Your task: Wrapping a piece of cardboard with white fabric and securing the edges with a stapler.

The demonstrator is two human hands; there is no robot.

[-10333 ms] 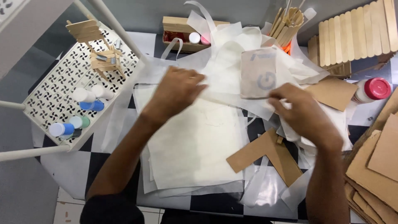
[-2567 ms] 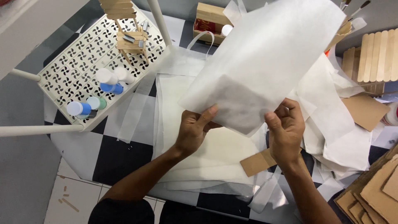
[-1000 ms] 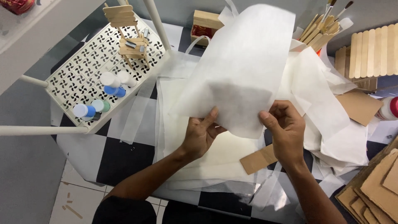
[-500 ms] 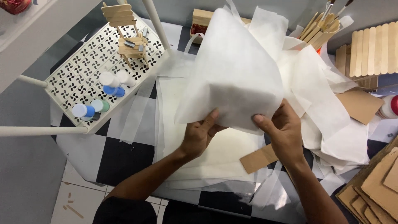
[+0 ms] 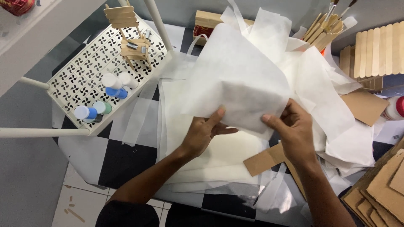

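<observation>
Here | left hand, right hand pinch white sheet | fingertips hidden beneath

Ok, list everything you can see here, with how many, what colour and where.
white sheet: one, white, held up at centre
flat sheets: several, cream, stacked under the hands
loose sheets: a heap, white, right of centre
cardboard strip: one, brown, lower centre
cardboard pieces: several, brown, bottom right
perforated rack: one, white, upper left
paint bottles: about six, blue, white and green caps, on the rack
stick chair: one, pale wood, on the rack
craft sticks: a bundle, pale wood, top right
left hand: grips the sheet's lower edge
right hand: grips the same edge
</observation>
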